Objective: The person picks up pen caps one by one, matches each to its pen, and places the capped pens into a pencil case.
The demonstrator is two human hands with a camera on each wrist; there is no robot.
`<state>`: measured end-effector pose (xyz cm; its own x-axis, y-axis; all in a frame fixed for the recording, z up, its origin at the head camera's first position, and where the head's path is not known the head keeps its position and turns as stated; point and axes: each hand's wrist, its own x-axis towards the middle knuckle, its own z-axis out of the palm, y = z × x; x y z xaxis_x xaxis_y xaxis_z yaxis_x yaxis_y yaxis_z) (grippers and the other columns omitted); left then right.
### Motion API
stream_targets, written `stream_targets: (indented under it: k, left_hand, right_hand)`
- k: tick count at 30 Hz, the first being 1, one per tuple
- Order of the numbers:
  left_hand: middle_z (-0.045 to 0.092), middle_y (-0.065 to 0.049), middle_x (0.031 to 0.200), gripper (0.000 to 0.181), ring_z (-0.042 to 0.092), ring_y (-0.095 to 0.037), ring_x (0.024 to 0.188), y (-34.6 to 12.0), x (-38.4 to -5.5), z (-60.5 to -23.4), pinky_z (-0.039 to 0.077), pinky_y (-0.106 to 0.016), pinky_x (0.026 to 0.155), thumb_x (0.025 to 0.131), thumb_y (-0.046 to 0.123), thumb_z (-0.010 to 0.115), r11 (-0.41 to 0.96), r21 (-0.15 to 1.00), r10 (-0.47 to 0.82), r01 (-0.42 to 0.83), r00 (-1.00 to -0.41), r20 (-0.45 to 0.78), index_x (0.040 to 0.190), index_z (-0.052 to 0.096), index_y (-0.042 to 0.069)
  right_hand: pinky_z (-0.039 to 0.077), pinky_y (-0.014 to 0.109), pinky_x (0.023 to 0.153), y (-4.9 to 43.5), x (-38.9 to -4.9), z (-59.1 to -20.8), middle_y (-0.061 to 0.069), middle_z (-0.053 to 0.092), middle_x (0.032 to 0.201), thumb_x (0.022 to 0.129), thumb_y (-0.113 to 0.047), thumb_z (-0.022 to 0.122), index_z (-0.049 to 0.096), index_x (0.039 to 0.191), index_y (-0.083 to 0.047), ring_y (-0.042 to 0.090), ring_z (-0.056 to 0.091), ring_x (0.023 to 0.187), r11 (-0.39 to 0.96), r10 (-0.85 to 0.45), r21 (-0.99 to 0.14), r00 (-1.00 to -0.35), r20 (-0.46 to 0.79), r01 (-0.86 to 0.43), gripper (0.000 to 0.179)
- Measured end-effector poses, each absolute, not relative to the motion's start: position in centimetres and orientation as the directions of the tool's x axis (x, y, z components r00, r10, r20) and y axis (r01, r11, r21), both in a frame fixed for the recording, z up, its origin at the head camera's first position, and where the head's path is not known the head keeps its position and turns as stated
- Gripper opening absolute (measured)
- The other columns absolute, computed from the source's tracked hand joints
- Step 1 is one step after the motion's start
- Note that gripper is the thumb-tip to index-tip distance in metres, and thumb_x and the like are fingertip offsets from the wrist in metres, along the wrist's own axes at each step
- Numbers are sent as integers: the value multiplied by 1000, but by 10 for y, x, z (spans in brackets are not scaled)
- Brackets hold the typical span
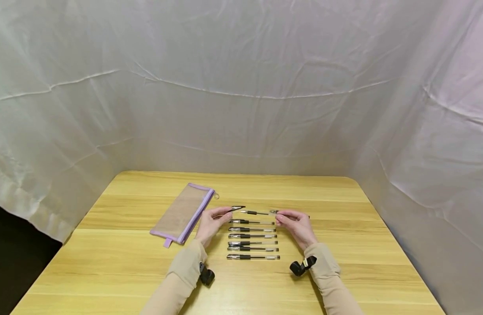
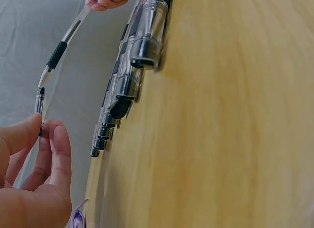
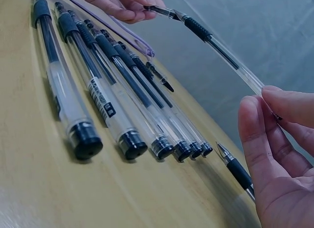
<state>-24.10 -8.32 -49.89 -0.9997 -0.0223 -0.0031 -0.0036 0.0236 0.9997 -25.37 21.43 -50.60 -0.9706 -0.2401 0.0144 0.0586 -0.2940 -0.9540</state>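
My left hand (image 1: 213,224) pinches a clear pen cap with a black clip (image 2: 39,108) between thumb and fingers. The rear end of an uncapped gel pen (image 3: 211,39), with a black grip and clear barrel, is pinched by my right hand (image 1: 296,225). Its tip points left, right at the cap's mouth, and the pen is raised over the table. Near my right hand lies another uncapped pen (image 3: 239,175), tip leftward, partly hidden by the fingers. A loose cap (image 3: 159,78) lies past the row of pens, on the left-hand side.
Several capped gel pens (image 1: 252,236) lie parallel in a row between my forearms. A purple-edged mesh zip pouch (image 1: 182,212) lies flat left of my left hand. The wooden table (image 1: 119,271) is bordered by pale curtains (image 1: 241,127) at the back and sides.
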Motion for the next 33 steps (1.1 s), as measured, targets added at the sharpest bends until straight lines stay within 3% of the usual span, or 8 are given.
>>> stream_targets:
  k: [11, 18, 22, 33]
  left_hand:
    - [72, -19, 121, 29, 70, -10, 92, -83, -239, -498, 57, -25, 87, 92, 6, 71, 14, 1000, 22, -4, -1000, -5, 120, 70, -2]
    - [71, -24, 120, 29, 73, -28, 101, -82, -239, -498, 59, -30, 90, 93, 4, 69, -2, 1000, 23, 0, -1000, 0, 120, 69, -6]
    - [70, -25, 120, 29, 72, -31, 103, -81, -240, -498, 59, -31, 91, 93, 5, 70, -15, 1000, 20, -10, -1000, -9, 121, 69, -5]
    - [72, -21, 118, 31, 72, -13, 94, -80, -241, -497, 57, -21, 85, 93, 7, 70, 15, 1000, 55, 11, -998, 10, 121, 69, -5]
  right_hand:
    - [61, 30, 84, 213, -254, -506, 7, 77, 93, 89, 6, 68, 62, 116, 19, 16, 73, 83, -297, -245, -953, -969, 19, 56, 30]
    - [61, 31, 84, 213, -254, -506, 9, 77, 93, 90, 7, 68, 62, 116, 20, 17, 73, 83, -298, -246, -953, -969, 27, 49, 30]
    - [61, 30, 84, 214, -252, -505, 10, 77, 94, 90, 7, 67, 58, 118, 23, 17, 73, 82, -291, -236, -955, -971, 22, 50, 34]
    - [61, 30, 84, 214, -254, -505, 10, 77, 94, 90, 7, 68, 62, 115, 21, 17, 73, 83, -286, -243, -957, -969, 29, 43, 30]
